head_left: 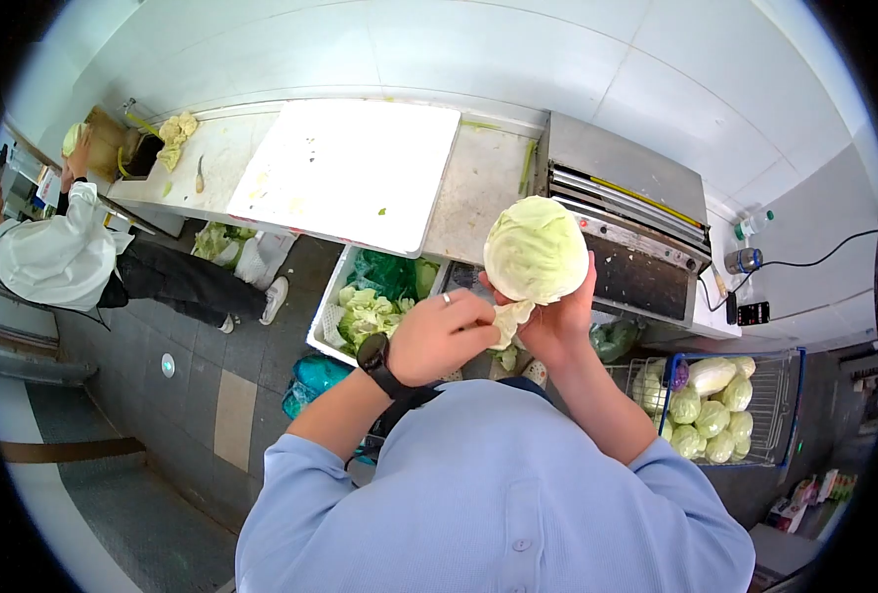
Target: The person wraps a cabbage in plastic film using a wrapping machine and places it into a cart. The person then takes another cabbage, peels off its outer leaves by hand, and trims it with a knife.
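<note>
A light blue buttoned shirt (pixel 503 494) fills the near edge at 6 o'clock. Just beyond it, the right hand (pixel 567 321) cups a round, pale green cabbage (pixel 536 247) from beneath, its grip curved around the lower side. The left hand (pixel 434 336), wearing a black wristwatch (pixel 377 362), has its fingertips pressed together, pinching a crumpled cream-coloured leaf (pixel 511 322) at the cabbage's lower edge.

From the cabbage, at 8 o'clock, a white plastic crate (pixel 332 280) holds loose green leaves (pixel 372 316), its far rim near the front edge of the pale bench (pixel 483 198). At 10 o'clock, a large white rectangular board (pixel 360 178) reaches that front edge; a strip of bench separates it from the boxy steel machine (pixel 627 163) at 2 o'clock. At 4 o'clock stands a blue-railed wire cart (pixel 775 395) of wrapped pale cabbages (pixel 713 415). Dark grey tiled floor (pixel 187 395) opens out towards 8 o'clock; a co-worker in white (pixel 55 252) stands well apart at 9 o'clock.
</note>
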The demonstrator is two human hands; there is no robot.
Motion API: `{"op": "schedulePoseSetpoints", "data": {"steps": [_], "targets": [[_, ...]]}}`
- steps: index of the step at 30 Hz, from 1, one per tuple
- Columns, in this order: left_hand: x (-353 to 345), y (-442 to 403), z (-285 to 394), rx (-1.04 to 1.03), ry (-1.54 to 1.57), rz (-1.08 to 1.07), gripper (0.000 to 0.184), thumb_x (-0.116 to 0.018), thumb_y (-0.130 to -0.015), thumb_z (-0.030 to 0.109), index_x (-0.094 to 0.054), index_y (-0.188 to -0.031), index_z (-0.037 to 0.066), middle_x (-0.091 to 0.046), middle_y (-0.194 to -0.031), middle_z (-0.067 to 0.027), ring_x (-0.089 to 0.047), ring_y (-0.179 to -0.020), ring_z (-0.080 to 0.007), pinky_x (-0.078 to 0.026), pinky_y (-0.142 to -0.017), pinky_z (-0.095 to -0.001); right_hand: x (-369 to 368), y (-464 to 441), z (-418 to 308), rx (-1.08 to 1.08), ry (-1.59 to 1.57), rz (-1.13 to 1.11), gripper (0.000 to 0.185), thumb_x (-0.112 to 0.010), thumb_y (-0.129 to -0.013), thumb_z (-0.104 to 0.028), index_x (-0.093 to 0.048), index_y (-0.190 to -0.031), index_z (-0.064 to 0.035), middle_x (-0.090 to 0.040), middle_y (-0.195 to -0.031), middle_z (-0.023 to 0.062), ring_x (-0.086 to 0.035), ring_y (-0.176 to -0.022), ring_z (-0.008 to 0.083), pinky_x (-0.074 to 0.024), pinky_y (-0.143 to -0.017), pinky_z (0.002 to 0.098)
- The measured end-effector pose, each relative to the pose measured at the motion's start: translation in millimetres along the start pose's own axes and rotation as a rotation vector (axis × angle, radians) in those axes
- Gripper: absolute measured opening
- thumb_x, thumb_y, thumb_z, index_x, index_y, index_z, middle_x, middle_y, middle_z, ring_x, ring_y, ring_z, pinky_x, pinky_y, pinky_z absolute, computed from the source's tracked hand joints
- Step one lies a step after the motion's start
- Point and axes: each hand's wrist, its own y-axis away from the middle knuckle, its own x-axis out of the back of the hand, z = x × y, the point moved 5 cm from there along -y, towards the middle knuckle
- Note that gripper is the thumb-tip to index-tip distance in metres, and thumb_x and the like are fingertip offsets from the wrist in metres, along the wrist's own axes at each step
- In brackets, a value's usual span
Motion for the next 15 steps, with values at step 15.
{"op": "schedulePoseSetpoints", "data": {"steps": [15], "targets": [[34.6,50.7,-39.4,0.579,0.100,0.038,0.073,-0.086,-0.075,0.013,-0.052,-0.139,0.005,-0.055,-0.138,-0.0150,-0.054,-0.127,-0.0345,-0.046,-0.104,-0.0439,37.9,-10.9,17.5,-0.397,-0.462,-0.309,0.082,-0.039,-0.096,-0.074,-0.040,-0.153,-0.0139,-0.050,-0.149,0.0182,-0.050,-0.133,0.0462,-0.0478,-0.107,0.0577]]}}
